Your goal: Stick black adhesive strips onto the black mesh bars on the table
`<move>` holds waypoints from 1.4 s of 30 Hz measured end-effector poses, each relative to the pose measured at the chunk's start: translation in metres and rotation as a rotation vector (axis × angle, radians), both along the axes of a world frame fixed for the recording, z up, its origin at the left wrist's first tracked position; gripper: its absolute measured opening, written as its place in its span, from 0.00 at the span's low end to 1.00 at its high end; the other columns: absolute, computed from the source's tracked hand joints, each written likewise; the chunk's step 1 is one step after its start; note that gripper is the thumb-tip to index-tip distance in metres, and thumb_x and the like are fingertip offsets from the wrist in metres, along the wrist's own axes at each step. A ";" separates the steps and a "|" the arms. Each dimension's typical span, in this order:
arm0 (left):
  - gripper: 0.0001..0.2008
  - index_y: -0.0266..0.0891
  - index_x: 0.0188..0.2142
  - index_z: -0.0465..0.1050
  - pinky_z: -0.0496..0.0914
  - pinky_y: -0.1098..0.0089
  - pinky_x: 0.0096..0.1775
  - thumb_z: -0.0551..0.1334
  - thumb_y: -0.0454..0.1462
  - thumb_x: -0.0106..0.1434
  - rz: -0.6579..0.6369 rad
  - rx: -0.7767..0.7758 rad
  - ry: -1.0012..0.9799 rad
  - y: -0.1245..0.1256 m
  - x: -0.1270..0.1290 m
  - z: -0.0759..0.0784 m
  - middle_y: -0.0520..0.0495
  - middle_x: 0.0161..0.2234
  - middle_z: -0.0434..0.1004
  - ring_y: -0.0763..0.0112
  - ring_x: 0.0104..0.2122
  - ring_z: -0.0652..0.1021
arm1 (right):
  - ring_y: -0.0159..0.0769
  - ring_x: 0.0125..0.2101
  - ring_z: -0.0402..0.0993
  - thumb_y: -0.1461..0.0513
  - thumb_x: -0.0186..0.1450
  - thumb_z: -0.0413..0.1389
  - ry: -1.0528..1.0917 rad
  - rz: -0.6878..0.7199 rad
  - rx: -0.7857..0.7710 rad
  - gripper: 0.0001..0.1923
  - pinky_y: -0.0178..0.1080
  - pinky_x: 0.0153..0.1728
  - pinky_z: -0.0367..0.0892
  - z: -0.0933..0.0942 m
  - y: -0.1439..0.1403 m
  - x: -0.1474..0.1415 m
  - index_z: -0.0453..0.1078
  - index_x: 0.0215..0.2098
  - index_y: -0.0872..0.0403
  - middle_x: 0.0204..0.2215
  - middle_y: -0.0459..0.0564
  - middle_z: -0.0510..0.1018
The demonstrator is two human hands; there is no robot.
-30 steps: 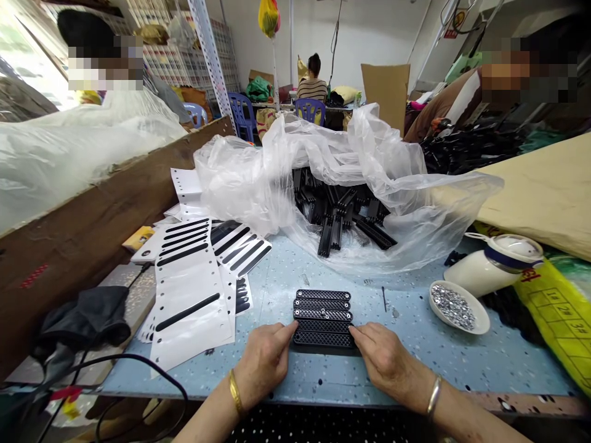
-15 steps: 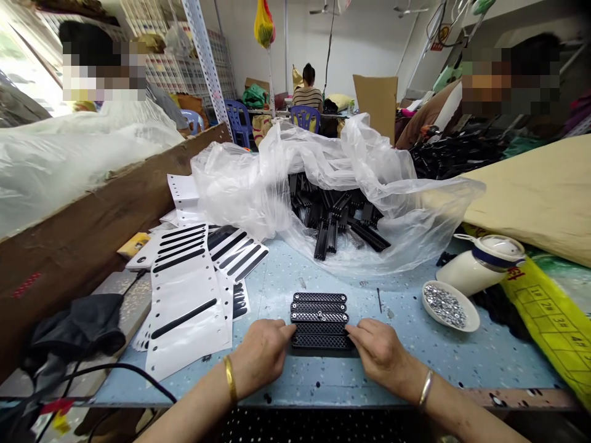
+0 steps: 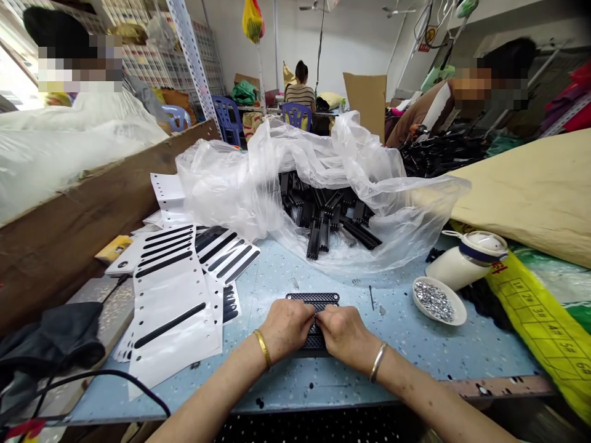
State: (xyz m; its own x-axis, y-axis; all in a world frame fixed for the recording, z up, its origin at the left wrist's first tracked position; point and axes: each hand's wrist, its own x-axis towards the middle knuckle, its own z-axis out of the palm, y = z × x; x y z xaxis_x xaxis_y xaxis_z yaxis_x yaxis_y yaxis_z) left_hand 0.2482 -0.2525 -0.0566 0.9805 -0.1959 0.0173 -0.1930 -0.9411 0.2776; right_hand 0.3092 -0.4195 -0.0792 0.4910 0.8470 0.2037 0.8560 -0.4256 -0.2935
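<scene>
My left hand (image 3: 287, 325) and right hand (image 3: 340, 331) meet over the middle of the row of black ribbed strips (image 3: 313, 299) that lies flat on the bench (image 3: 406, 344) straight ahead of me. Both hands are curled down with the fingertips (image 3: 310, 315) nearly touching each other; they cover most of the row, and only the far strip and a bit of the near one show past my knuckles. My grip is closed on something at the centre of a strip, but whether I pinch a small part there or only press on the plastic I cannot tell, as my own fingers hide it.

To do this well I judge that I should hold the strips square against each other, so that pressing on one does not skew its neighbours. Pressure should go straight down, wrists low, so nothing slides toward the far side. The work is tiny, so I would let one hand steady and the other do the fine placing.

To the right of my grip, well apart, stands the white dish of small silvery bits (image 3: 436, 300), easy to knock with an elbow. To the left lie the white backing sheets (image 3: 173, 295), and beyond my hands the clear bag of black strips (image 3: 332, 215).
</scene>
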 end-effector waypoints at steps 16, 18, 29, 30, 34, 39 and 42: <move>0.09 0.39 0.37 0.72 0.71 0.70 0.34 0.53 0.32 0.64 0.071 -0.217 -0.084 -0.009 -0.055 -0.007 0.47 0.29 0.78 0.67 0.30 0.78 | 0.32 0.24 0.66 0.67 0.68 0.47 0.113 -0.015 0.171 0.14 0.36 0.27 0.53 -0.006 -0.042 -0.025 0.72 0.30 0.56 0.23 0.48 0.71; 0.11 0.39 0.42 0.72 0.72 0.69 0.35 0.54 0.32 0.63 0.068 -0.245 -0.136 -0.008 -0.057 -0.012 0.46 0.31 0.78 0.67 0.31 0.78 | 0.33 0.24 0.67 0.67 0.68 0.48 0.114 -0.018 0.180 0.12 0.36 0.27 0.54 -0.006 -0.042 -0.024 0.73 0.32 0.56 0.23 0.48 0.71; 0.23 0.42 0.50 0.71 0.70 0.67 0.26 0.54 0.27 0.56 0.010 -0.093 -0.179 -0.006 -0.071 -0.012 0.48 0.26 0.75 0.65 0.24 0.75 | 0.34 0.25 0.67 0.69 0.69 0.48 0.007 0.058 0.259 0.12 0.37 0.26 0.58 -0.001 -0.052 -0.029 0.73 0.44 0.59 0.24 0.49 0.72; 0.23 0.40 0.50 0.71 0.70 0.67 0.27 0.53 0.27 0.56 0.014 -0.091 -0.177 -0.006 -0.071 -0.012 0.47 0.26 0.75 0.65 0.24 0.76 | 0.34 0.25 0.66 0.69 0.69 0.47 -0.005 0.066 0.242 0.13 0.37 0.26 0.57 -0.001 -0.053 -0.030 0.72 0.45 0.59 0.24 0.49 0.71; 0.20 0.36 0.51 0.69 0.72 0.68 0.30 0.51 0.27 0.60 0.038 -0.172 -0.207 -0.002 -0.074 -0.015 0.46 0.27 0.76 0.67 0.26 0.77 | 0.35 0.24 0.64 0.70 0.68 0.47 -0.024 0.086 0.201 0.14 0.38 0.25 0.55 -0.004 -0.055 -0.032 0.72 0.45 0.59 0.24 0.49 0.70; 0.16 0.34 0.48 0.69 0.71 0.66 0.28 0.49 0.30 0.65 0.091 -0.224 -0.235 0.002 -0.083 -0.016 0.45 0.27 0.76 0.66 0.25 0.77 | 0.34 0.24 0.63 0.72 0.67 0.46 -0.043 0.074 0.236 0.14 0.38 0.25 0.55 -0.005 -0.058 -0.032 0.72 0.45 0.60 0.23 0.48 0.69; 0.17 0.34 0.50 0.68 0.71 0.67 0.28 0.49 0.29 0.65 0.110 -0.254 -0.269 0.002 -0.086 -0.017 0.45 0.27 0.76 0.67 0.25 0.76 | 0.33 0.24 0.63 0.71 0.68 0.47 -0.066 0.067 0.266 0.13 0.37 0.25 0.56 -0.004 -0.059 -0.033 0.72 0.44 0.60 0.23 0.48 0.69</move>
State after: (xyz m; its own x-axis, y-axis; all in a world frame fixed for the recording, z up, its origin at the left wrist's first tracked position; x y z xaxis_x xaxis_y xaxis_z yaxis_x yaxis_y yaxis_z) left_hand 0.1621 -0.2502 -0.0731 0.9494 -0.0462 0.3107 -0.1921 -0.8681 0.4577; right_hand 0.2764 -0.4787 -0.0829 0.4135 0.7899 0.4528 0.9008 -0.2826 -0.3296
